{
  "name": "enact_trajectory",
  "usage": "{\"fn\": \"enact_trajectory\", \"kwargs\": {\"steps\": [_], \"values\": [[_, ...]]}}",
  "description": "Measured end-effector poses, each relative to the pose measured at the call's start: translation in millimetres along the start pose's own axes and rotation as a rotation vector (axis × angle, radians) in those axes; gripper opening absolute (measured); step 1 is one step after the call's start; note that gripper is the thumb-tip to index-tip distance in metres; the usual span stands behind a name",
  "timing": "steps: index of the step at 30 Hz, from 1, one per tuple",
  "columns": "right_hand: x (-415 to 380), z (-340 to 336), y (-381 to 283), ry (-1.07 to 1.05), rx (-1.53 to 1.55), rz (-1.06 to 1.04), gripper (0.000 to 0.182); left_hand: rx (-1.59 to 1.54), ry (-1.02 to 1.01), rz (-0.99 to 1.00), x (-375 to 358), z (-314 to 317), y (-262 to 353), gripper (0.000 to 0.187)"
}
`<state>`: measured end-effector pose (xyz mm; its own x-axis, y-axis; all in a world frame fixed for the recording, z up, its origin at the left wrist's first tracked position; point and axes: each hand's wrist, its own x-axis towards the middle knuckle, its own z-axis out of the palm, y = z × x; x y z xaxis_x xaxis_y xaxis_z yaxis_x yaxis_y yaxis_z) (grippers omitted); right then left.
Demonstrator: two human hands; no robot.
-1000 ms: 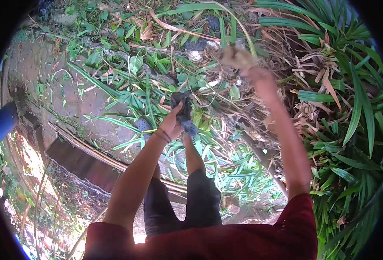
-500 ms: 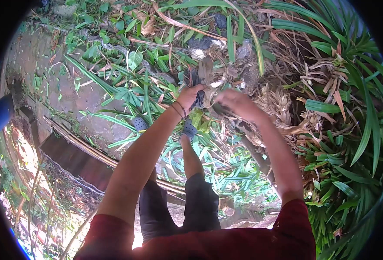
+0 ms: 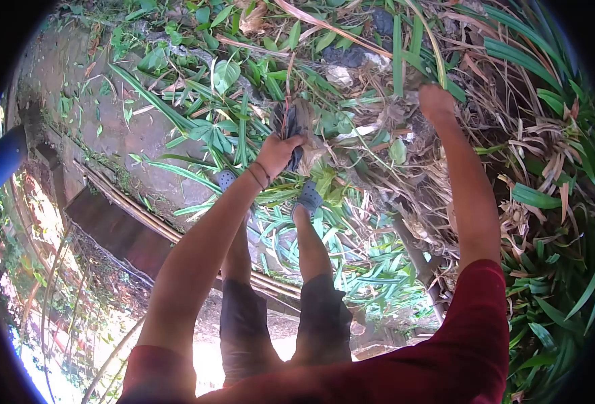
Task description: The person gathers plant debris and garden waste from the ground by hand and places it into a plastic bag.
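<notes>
My left hand (image 3: 277, 153), with dark bands at its wrist, is closed round a dark, crumpled bundle (image 3: 297, 128) that looks like plastic, just above my feet. Dry brown leaves hang beside the bundle. Further right, my right hand (image 3: 437, 101) is closed in a fist over dry stalks, by the lower end of a long yellow-green leaf (image 3: 437, 54). What its fingers hold, if anything, is hidden. Thin green vines (image 3: 371, 151) run through the litter between both hands.
Two grey-blue clogs (image 3: 309, 195) are on my feet among cut green leaves (image 3: 378, 262). Long-leaved plants (image 3: 533, 195) crowd the right side. At the left are a rusty sheet (image 3: 119, 232), long poles (image 3: 125, 209) and a blue object (image 3: 6, 158).
My right hand has moved up and right, away from my left hand. My left hand keeps hold of the dark bundle and is slightly further left. The view has shifted a little.
</notes>
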<state>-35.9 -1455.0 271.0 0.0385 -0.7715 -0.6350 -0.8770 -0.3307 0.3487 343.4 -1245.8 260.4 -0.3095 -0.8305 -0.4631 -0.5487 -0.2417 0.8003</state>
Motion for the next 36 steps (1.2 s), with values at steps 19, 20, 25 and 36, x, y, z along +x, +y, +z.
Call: {"fn": "enact_trajectory", "kwargs": {"steps": [19, 20, 25, 36], "values": [[-140, -74, -205, 0.332, 1.598, -0.266, 0.015, -1.109, -0.037, -0.315, 42, -2, 17, 0.034], [-143, -82, -206, 0.287, 1.614, -0.276, 0.015, -1.207, -0.094, -0.349, 30, -25, 41, 0.037], [-136, -74, -215, 0.139, 1.553, -0.344, 0.015, -1.579, -0.060, -0.505, 19, -65, 78, 0.052], [3, -39, -138, 0.265, 1.036, -0.323, 0.027, -1.312, 0.176, -0.496, -38, -17, -2, 0.026]]}}
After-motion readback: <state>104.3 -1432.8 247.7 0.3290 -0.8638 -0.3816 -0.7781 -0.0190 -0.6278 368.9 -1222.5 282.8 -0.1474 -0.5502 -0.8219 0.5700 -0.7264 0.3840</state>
